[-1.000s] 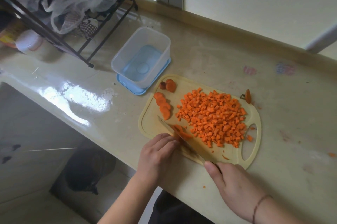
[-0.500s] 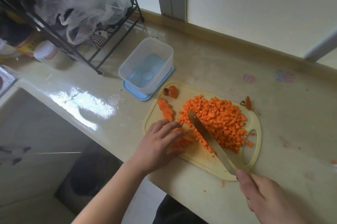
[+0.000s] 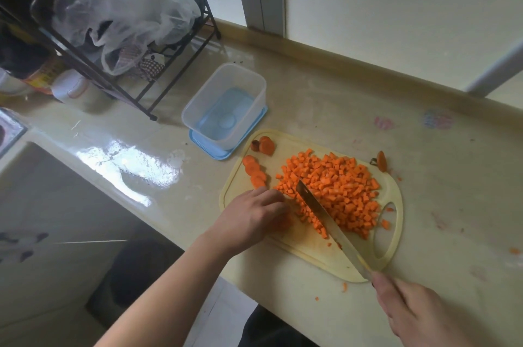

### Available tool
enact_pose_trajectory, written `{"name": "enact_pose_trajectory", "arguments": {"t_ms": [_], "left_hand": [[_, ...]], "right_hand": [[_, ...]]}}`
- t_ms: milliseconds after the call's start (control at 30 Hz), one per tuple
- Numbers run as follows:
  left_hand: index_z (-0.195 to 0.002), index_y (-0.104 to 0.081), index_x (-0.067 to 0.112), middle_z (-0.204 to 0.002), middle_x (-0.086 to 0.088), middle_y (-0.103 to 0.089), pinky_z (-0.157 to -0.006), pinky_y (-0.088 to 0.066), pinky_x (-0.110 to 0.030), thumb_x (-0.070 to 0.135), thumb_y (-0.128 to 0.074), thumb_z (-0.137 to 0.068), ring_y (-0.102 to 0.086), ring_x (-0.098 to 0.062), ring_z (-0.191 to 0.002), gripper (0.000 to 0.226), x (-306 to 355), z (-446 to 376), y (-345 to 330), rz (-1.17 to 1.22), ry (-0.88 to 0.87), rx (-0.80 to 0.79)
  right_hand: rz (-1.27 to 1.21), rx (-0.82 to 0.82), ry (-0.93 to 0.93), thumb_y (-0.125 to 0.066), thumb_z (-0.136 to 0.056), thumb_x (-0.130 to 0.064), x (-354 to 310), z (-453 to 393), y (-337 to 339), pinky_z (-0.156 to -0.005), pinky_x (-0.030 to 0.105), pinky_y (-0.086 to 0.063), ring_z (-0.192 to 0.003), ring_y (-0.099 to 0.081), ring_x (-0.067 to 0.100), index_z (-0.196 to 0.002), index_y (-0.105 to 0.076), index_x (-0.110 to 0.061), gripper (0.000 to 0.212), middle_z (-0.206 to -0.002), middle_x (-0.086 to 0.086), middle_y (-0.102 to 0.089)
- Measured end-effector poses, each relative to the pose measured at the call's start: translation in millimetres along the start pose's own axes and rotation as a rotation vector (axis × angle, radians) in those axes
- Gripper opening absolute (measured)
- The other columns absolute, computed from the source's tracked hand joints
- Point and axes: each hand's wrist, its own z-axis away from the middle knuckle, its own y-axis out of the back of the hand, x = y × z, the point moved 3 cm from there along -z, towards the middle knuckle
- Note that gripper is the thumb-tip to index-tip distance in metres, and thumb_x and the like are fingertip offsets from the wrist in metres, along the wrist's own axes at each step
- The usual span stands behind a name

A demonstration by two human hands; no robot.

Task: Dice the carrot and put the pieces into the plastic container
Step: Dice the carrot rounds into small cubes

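Observation:
A pile of diced carrot [image 3: 336, 191] covers the middle of the pale yellow cutting board [image 3: 311, 250]. Several round carrot slices [image 3: 254, 171] lie at the board's left end, and a carrot end [image 3: 266, 145] sits at its far left corner. My left hand [image 3: 252, 219] rests on the board over some carrot strips, fingers bent down. My right hand [image 3: 421, 315] grips the handle of a knife [image 3: 325, 216] whose blade lies against the pile's near left side. The clear plastic container [image 3: 226, 109] stands on its blue lid, left of the board, with nothing in it.
A black wire rack [image 3: 119, 69] with plastic bags stands at the back left. A carrot top [image 3: 381, 161] lies by the board's far right edge. Small carrot bits [image 3: 343, 287] lie on the counter near its front edge. A sink corner [image 3: 8, 131] shows at far left.
The knife left the strips under my left hand and swung right, its blade now against the diced pile. My right hand drew back toward the counter's front edge. The camera view shifted.

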Motion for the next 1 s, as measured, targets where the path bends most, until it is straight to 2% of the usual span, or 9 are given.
{"name": "enact_pose_trajectory", "arguments": {"t_ms": [67, 167, 300, 433, 567, 667, 800, 900, 1000], "left_hand": [[-0.111, -0.072, 0.003, -0.107, -0.013, -0.067, -0.070, -0.057, -0.039, 0.007, -0.055, -0.097, -0.063, -0.031, -0.091, 0.022, -4.0, 3.3, -0.8, 0.004, 0.016, 0.016], [-0.115, -0.070, 0.003, -0.106, -0.013, -0.065, -0.073, -0.056, -0.039, -0.001, -0.066, -0.092, -0.062, -0.032, -0.092, 0.024, -10.4, 11.2, -0.8, 0.026, 0.074, 0.044], [-0.116, -0.072, 0.005, -0.102, -0.010, -0.066, -0.074, -0.052, -0.040, -0.001, -0.071, -0.090, -0.060, -0.032, -0.085, 0.026, -14.8, 19.0, 0.0, 0.016, 0.099, 0.057], [-0.111, -0.074, 0.007, -0.105, -0.008, -0.067, -0.073, -0.052, -0.042, 0.003, -0.073, -0.089, -0.061, -0.030, -0.087, 0.022, -27.0, 31.7, 4.6, -0.022, 0.211, 0.152], [-0.115, -0.074, 0.008, -0.106, -0.011, -0.066, -0.073, -0.052, -0.045, 0.017, -0.063, -0.097, -0.060, -0.032, -0.088, 0.022, -36.0, 42.9, 13.8, -0.098, 0.333, 0.279], [-0.123, -0.066, 0.008, -0.117, -0.013, -0.066, -0.084, -0.051, -0.044, 0.021, -0.064, -0.097, -0.059, -0.034, -0.098, 0.030, -23.9, 40.2, 20.4, -0.112, 0.204, 0.231], [-0.130, -0.065, 0.011, -0.133, -0.010, -0.063, -0.089, -0.048, -0.041, 0.030, -0.060, -0.100, -0.057, -0.031, -0.108, 0.036, -8.3, 27.3, 17.3, -0.096, -0.085, -0.046], [-0.126, -0.067, 0.008, -0.133, -0.012, -0.061, -0.085, -0.051, -0.042, 0.025, -0.059, -0.103, -0.061, -0.031, -0.103, 0.030, -7.8, 24.2, 11.4, -0.066, -0.108, -0.088], [-0.125, -0.067, 0.009, -0.134, -0.013, -0.060, -0.085, -0.053, -0.041, 0.024, -0.056, -0.103, -0.060, -0.030, -0.101, 0.029, -5.7, 24.7, 7.9, -0.036, -0.065, -0.085]], "right_hand": [[0.010, 0.001, 0.002, -0.035, -0.073, -0.064, 0.3, -2.3, 0.0, -0.051, 0.024, -0.036, -0.043, -0.043, 0.006, -0.056, -0.051, -0.022, 0.048, -0.043, -0.003, -0.047], [0.017, 0.007, 0.019, -0.034, -0.073, -0.064, -1.0, -4.9, -0.6, -0.052, 0.025, -0.037, -0.044, -0.046, 0.006, -0.060, -0.052, -0.027, 0.044, -0.045, -0.004, -0.050], [0.019, 0.000, 0.015, -0.035, -0.073, -0.066, 2.5, -6.9, -3.3, -0.054, 0.029, -0.040, -0.044, -0.045, 0.006, -0.060, -0.050, -0.020, 0.050, -0.046, 0.000, -0.050], [0.041, -0.019, 0.006, -0.035, -0.073, -0.066, 1.2, -6.7, -6.7, -0.055, 0.029, -0.042, -0.045, -0.047, 0.006, -0.065, -0.051, -0.022, 0.048, -0.046, 0.001, -0.050], [0.044, -0.010, 0.007, -0.036, -0.074, -0.064, 1.6, -6.4, -7.7, -0.056, 0.029, -0.044, -0.045, -0.049, 0.007, -0.063, -0.050, -0.021, 0.047, -0.045, 0.000, -0.051], [0.079, -0.001, 0.001, -0.038, -0.082, -0.059, 7.1, -7.0, -9.7, -0.059, 0.027, -0.046, -0.050, -0.051, 0.008, -0.064, -0.054, -0.012, 0.053, -0.051, 0.003, -0.055], [0.086, -0.019, -0.004, -0.036, -0.079, -0.061, 7.2, -5.6, -15.0, -0.058, 0.020, -0.044, -0.057, -0.056, 0.006, -0.073, -0.066, -0.013, 0.057, -0.060, 0.000, -0.062], [0.057, -0.011, 0.002, -0.034, -0.072, -0.064, 3.5, -4.8, -16.7, -0.058, 0.020, -0.043, -0.056, -0.056, 0.006, -0.066, -0.057, -0.015, 0.055, -0.058, 0.001, -0.062], [0.052, 0.000, 0.001, -0.038, -0.077, -0.059, 3.2, -5.1, -18.3, -0.055, 0.020, -0.042, -0.054, -0.057, 0.007, -0.061, -0.056, -0.011, 0.055, -0.055, 0.001, -0.062]]}}
